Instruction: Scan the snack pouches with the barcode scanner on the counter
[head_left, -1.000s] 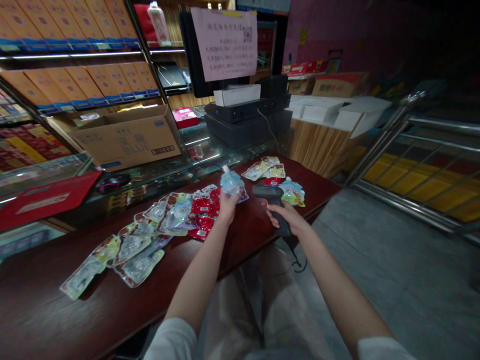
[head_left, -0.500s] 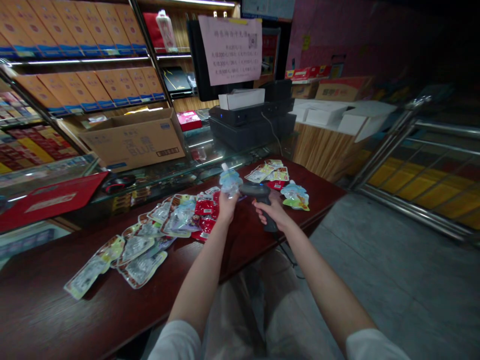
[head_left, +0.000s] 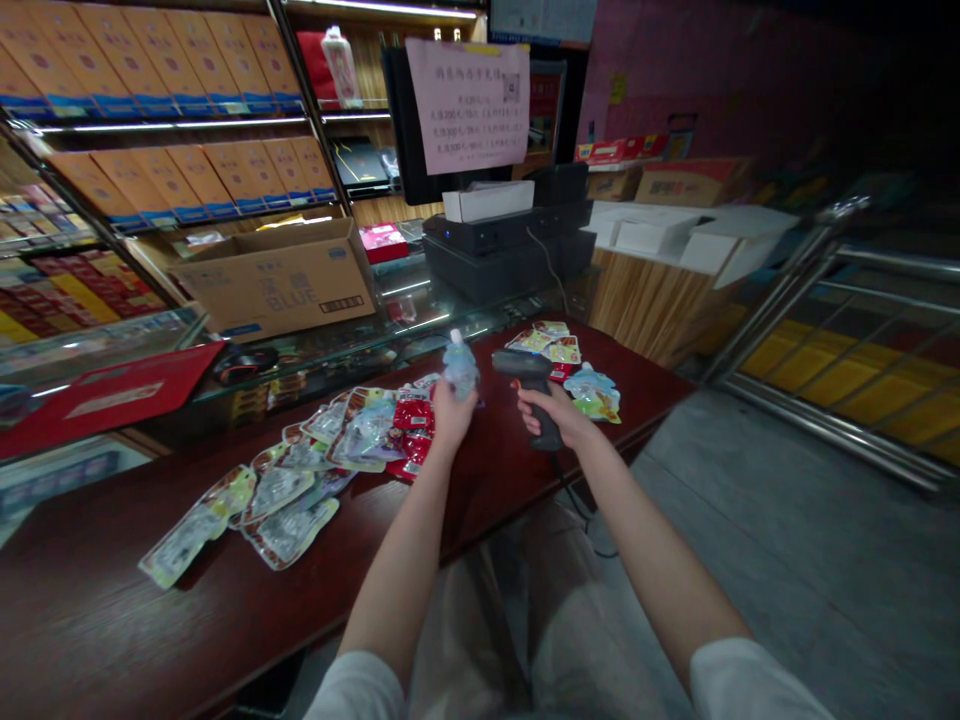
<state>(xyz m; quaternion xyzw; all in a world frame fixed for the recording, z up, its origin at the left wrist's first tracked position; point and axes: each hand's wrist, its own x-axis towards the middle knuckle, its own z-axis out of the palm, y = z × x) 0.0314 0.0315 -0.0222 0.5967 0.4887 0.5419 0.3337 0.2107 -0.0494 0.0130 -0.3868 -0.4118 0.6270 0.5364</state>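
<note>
My left hand (head_left: 454, 412) is closed around the lower part of a light-blue spout pouch (head_left: 460, 364), held upright with its white cap on top. In my right hand (head_left: 559, 412) is a dark barcode scanner (head_left: 523, 366), its head pointing left toward the pouch with a gap between them. Left of my left hand lie red snack packets (head_left: 412, 420) and a heap of clear-fronted snack packs (head_left: 281, 490). Beyond the scanner are more snack packs (head_left: 564, 349), and beside them another blue pouch (head_left: 592, 388) with a green and yellow lower part.
Everything lies on a dark red wooden table (head_left: 97, 600). Behind it stand a glass counter with a cardboard box (head_left: 281, 290), a monitor bearing a paper sign (head_left: 472, 110), and a black cash drawer (head_left: 502, 260). A metal railing (head_left: 817, 400) stands at the right. The scanner's cable (head_left: 574, 495) hangs over the table's front edge.
The scanner in my right hand has drawn back to the right and up, widening the gap to the pouch. My left hand still holds the pouch, which has turned slightly. The view has shifted a little.
</note>
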